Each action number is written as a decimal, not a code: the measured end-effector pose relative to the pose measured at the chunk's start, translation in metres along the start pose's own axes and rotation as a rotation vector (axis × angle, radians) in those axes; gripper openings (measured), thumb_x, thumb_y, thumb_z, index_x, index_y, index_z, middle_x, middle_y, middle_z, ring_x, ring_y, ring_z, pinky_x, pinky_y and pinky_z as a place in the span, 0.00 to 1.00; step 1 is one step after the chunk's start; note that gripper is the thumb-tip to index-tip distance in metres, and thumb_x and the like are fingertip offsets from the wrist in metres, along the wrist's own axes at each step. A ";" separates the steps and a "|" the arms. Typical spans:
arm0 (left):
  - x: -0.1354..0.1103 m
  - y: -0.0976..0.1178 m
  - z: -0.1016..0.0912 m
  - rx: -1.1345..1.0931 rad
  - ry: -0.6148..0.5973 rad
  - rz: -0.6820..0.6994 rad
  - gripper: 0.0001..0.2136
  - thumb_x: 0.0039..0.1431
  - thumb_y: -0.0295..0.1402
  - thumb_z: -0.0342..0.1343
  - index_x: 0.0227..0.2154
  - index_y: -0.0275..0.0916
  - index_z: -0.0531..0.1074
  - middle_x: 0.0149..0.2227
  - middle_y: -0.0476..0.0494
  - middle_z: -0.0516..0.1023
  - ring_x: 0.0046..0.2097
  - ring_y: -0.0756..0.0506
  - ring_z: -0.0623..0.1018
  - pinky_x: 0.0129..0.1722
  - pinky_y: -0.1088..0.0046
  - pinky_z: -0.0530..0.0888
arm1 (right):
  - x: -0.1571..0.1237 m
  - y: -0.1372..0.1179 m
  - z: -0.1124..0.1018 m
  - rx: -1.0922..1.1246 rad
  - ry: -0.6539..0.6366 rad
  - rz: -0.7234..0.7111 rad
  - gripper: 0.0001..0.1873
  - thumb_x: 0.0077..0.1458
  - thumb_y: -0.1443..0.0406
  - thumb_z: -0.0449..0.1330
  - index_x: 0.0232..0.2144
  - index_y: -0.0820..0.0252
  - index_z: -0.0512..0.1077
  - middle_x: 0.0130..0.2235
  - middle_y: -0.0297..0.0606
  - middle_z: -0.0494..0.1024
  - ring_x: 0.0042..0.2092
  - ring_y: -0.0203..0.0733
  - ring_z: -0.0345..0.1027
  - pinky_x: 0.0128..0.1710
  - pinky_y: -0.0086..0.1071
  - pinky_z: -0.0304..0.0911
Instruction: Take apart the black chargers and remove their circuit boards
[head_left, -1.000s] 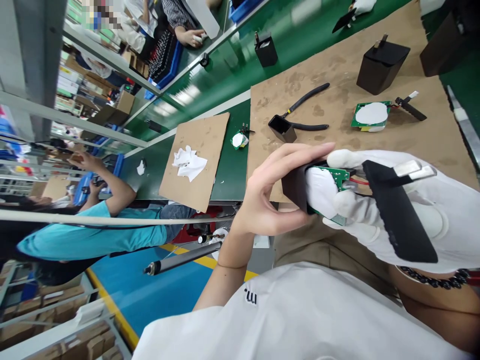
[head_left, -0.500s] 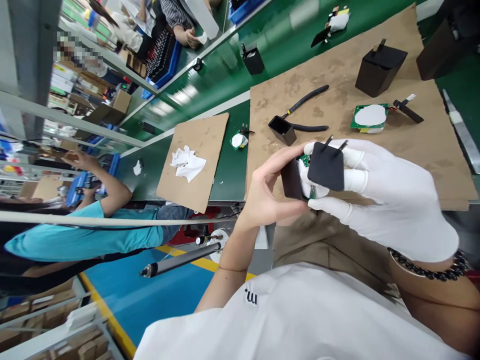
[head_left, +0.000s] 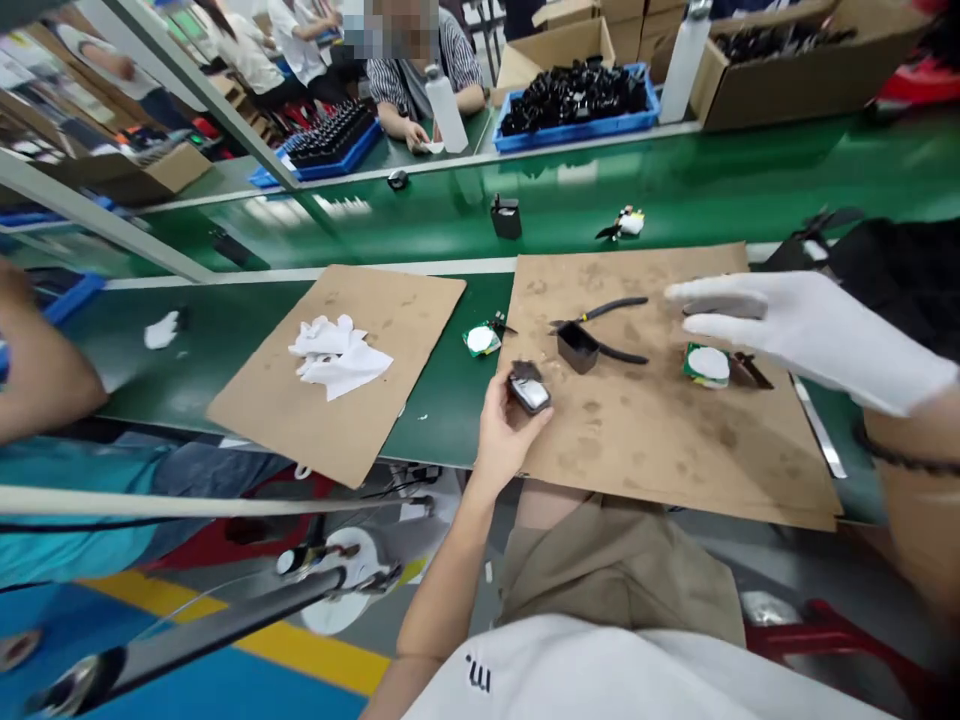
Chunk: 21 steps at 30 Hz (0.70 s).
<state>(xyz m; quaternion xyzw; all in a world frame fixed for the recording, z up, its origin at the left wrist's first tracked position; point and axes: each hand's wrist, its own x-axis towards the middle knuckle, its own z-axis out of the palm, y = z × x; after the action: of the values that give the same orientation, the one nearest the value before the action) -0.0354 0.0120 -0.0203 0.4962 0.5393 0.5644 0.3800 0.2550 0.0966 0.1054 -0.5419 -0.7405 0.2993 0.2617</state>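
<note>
My bare left hand [head_left: 504, 425] is closed around a small black charger housing [head_left: 528, 390] with a white part showing in its open side, at the left edge of the brown cardboard mat [head_left: 660, 450]. My gloved right hand [head_left: 795, 328] hovers over the mat's far right, fingers stretched out flat and somewhat blurred, with nothing clearly in them. Just below its fingers lie a green circuit board with a white pad [head_left: 706, 364] and a black plug cap [head_left: 750, 372]. Black-handled pliers [head_left: 609, 330] and an empty black housing [head_left: 576, 347] lie mid-mat.
A second cardboard sheet [head_left: 390, 400] at left carries crumpled white cloth [head_left: 335, 355]. Another small board [head_left: 480, 340] lies between the mats. The green conveyor [head_left: 675, 200] bears a black charger [head_left: 506, 217]. Blue trays [head_left: 577, 100] of black parts and seated people are beyond. A co-worker's arm [head_left: 37, 375] is at left.
My hands have parted. The right hand let go of the plug cap and housing and swung out to the right. The left hand lowered the housing to the mat's left edge.
</note>
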 end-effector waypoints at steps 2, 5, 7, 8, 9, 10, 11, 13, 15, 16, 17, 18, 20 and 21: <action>0.003 -0.011 -0.005 0.011 0.002 -0.026 0.34 0.48 0.41 0.73 0.55 0.39 0.65 0.60 0.30 0.76 0.63 0.36 0.77 0.64 0.57 0.74 | 0.056 0.000 -0.009 -0.224 -0.058 0.008 0.23 0.62 0.59 0.64 0.57 0.59 0.78 0.55 0.44 0.82 0.56 0.49 0.77 0.60 0.37 0.68; 0.004 -0.012 -0.008 0.017 -0.010 -0.028 0.31 0.51 0.36 0.70 0.56 0.40 0.65 0.60 0.32 0.76 0.63 0.37 0.76 0.63 0.58 0.74 | 0.143 0.000 -0.003 -0.534 -0.145 0.046 0.30 0.64 0.62 0.61 0.67 0.60 0.68 0.64 0.48 0.74 0.64 0.53 0.69 0.62 0.36 0.62; 0.003 -0.008 -0.008 0.028 -0.024 -0.041 0.30 0.52 0.35 0.69 0.56 0.41 0.65 0.60 0.33 0.76 0.63 0.37 0.76 0.63 0.59 0.74 | 0.193 0.000 0.012 -0.605 -0.170 0.082 0.35 0.61 0.65 0.62 0.69 0.60 0.64 0.66 0.51 0.71 0.65 0.58 0.67 0.62 0.40 0.62; 0.003 -0.007 -0.009 0.038 -0.029 -0.048 0.29 0.52 0.35 0.69 0.56 0.41 0.66 0.60 0.34 0.76 0.63 0.37 0.76 0.62 0.59 0.74 | 0.214 0.000 0.022 -0.628 -0.185 0.106 0.38 0.58 0.65 0.65 0.70 0.59 0.63 0.66 0.53 0.70 0.64 0.59 0.68 0.61 0.42 0.63; 0.003 -0.006 -0.009 0.048 -0.032 -0.052 0.29 0.53 0.35 0.69 0.56 0.40 0.66 0.60 0.34 0.76 0.63 0.37 0.77 0.62 0.59 0.75 | 0.232 -0.001 0.031 -0.641 -0.196 0.120 0.41 0.56 0.65 0.67 0.70 0.58 0.63 0.65 0.52 0.72 0.62 0.58 0.70 0.60 0.42 0.65; 0.003 -0.006 -0.009 0.059 -0.034 -0.051 0.29 0.52 0.35 0.69 0.56 0.40 0.66 0.59 0.34 0.77 0.63 0.37 0.77 0.62 0.59 0.75 | 0.247 -0.001 0.041 -0.647 -0.207 0.135 0.41 0.55 0.64 0.68 0.70 0.57 0.63 0.63 0.50 0.75 0.59 0.55 0.73 0.57 0.41 0.67; 0.004 -0.006 -0.010 0.069 -0.034 -0.048 0.28 0.52 0.35 0.69 0.55 0.40 0.67 0.59 0.34 0.77 0.62 0.36 0.77 0.62 0.58 0.75 | 0.259 -0.001 0.049 -0.648 -0.217 0.148 0.39 0.56 0.63 0.68 0.68 0.57 0.65 0.59 0.48 0.78 0.55 0.52 0.75 0.55 0.39 0.69; 0.006 -0.009 -0.011 0.085 -0.041 -0.041 0.28 0.52 0.35 0.70 0.55 0.40 0.67 0.59 0.34 0.77 0.63 0.36 0.76 0.63 0.57 0.75 | 0.275 -0.003 0.061 -0.644 -0.222 0.164 0.31 0.58 0.61 0.66 0.63 0.59 0.72 0.52 0.43 0.83 0.51 0.46 0.77 0.52 0.34 0.71; 0.008 -0.013 -0.011 0.109 -0.041 -0.038 0.28 0.54 0.36 0.68 0.56 0.41 0.67 0.60 0.33 0.76 0.64 0.35 0.75 0.64 0.55 0.73 | 0.281 -0.006 0.065 -0.639 -0.227 0.169 0.24 0.58 0.60 0.66 0.56 0.61 0.77 0.47 0.41 0.85 0.48 0.44 0.77 0.50 0.32 0.71; 0.009 -0.014 -0.010 0.133 -0.020 -0.032 0.29 0.56 0.36 0.68 0.58 0.41 0.65 0.61 0.32 0.75 0.65 0.34 0.74 0.66 0.53 0.72 | 0.280 -0.007 0.065 -0.637 -0.231 0.167 0.23 0.57 0.61 0.67 0.54 0.62 0.79 0.45 0.41 0.85 0.47 0.45 0.78 0.49 0.32 0.71; 0.009 -0.015 -0.009 0.167 0.022 -0.018 0.30 0.57 0.36 0.67 0.61 0.41 0.63 0.63 0.31 0.72 0.67 0.34 0.72 0.68 0.51 0.69 | 0.278 -0.009 0.062 -0.637 -0.237 0.163 0.22 0.55 0.62 0.69 0.52 0.62 0.80 0.44 0.41 0.85 0.46 0.45 0.78 0.47 0.33 0.72; 0.009 -0.016 -0.008 0.216 0.080 0.002 0.33 0.58 0.37 0.66 0.64 0.41 0.60 0.66 0.29 0.68 0.69 0.33 0.69 0.69 0.49 0.66 | 0.273 -0.010 0.059 -0.637 -0.244 0.158 0.22 0.52 0.63 0.70 0.50 0.62 0.80 0.44 0.41 0.85 0.45 0.46 0.78 0.46 0.34 0.72; 0.006 -0.014 -0.003 0.348 0.233 0.082 0.40 0.58 0.38 0.67 0.70 0.41 0.53 0.71 0.25 0.58 0.74 0.30 0.60 0.72 0.44 0.60 | 0.260 -0.012 0.051 -0.638 -0.249 0.147 0.22 0.50 0.63 0.72 0.49 0.60 0.81 0.44 0.41 0.85 0.43 0.47 0.78 0.44 0.35 0.72; 0.004 -0.012 0.000 0.420 0.305 0.154 0.43 0.58 0.38 0.67 0.71 0.41 0.50 0.73 0.24 0.54 0.76 0.28 0.55 0.73 0.42 0.56 | 0.253 -0.012 0.047 -0.639 -0.248 0.140 0.22 0.50 0.63 0.72 0.49 0.59 0.81 0.44 0.41 0.85 0.42 0.47 0.78 0.43 0.35 0.73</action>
<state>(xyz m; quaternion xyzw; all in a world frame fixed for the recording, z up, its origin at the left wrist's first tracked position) -0.0373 0.0172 -0.0317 0.5130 0.6563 0.5355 0.1390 0.1439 0.3285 0.0978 -0.6056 -0.7838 0.1331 -0.0343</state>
